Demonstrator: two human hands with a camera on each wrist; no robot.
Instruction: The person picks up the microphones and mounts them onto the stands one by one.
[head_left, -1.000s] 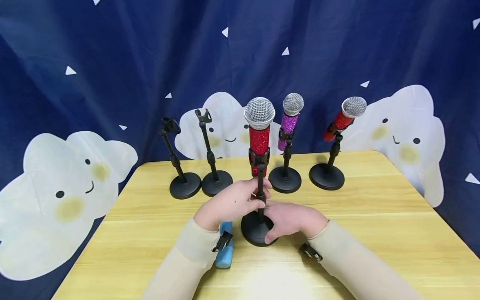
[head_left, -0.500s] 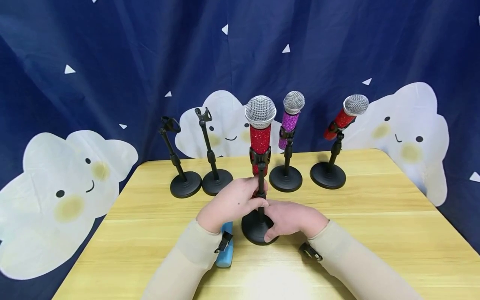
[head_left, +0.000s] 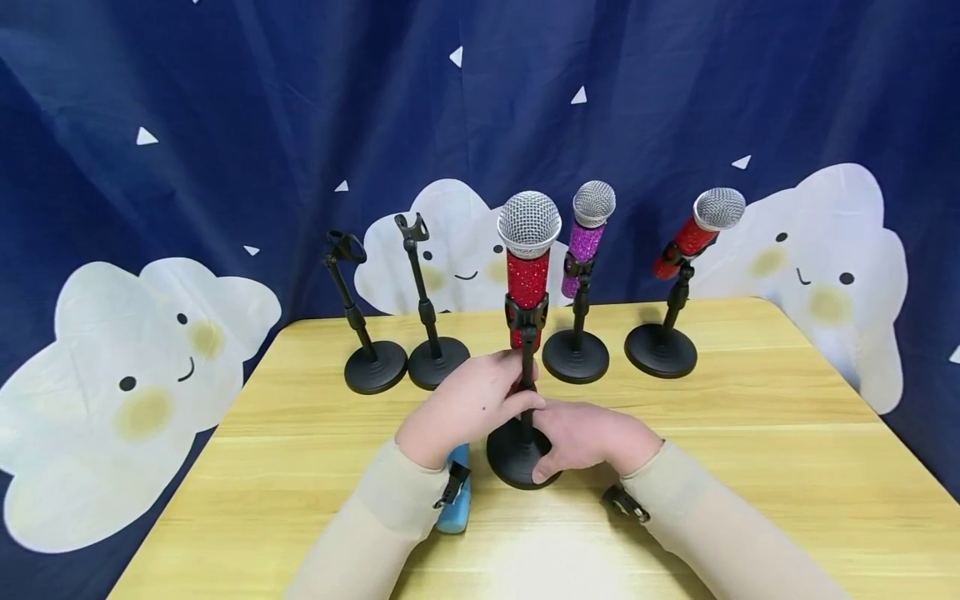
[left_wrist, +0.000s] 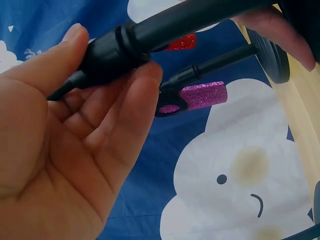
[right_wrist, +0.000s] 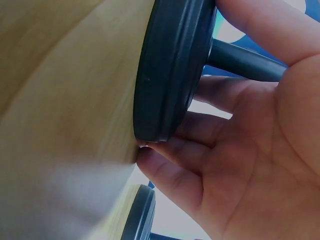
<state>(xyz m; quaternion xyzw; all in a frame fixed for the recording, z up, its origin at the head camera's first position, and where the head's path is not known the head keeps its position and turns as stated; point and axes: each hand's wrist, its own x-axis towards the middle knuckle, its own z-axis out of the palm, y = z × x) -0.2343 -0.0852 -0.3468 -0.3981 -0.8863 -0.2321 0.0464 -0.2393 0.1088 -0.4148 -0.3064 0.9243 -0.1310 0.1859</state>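
Black stand [head_left: 527, 427], one, upright on the surface [head_left: 300, 500], red microphone [head_left: 527, 279] clipped atop; we record the left hand [head_left: 472, 404] loosely curled round its collar [left_wrist: 111, 54], the right hand [head_left: 588, 435], spread wider, gripping its base [right_wrist: 170, 75]. Blue cylinder [head_left: 453, 510]: left of the stand.

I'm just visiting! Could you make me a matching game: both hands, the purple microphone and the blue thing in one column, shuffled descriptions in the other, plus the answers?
1. Left hand
2. Right hand
3. Purple microphone
4. Blue thing

A. Partly hidden by the left sleeve
B. Holds the front stand's base
C. Clipped in a back stand
D. Holds the front stand's pole

Pairs: 1-D; 2-B; 3-C; 4-A
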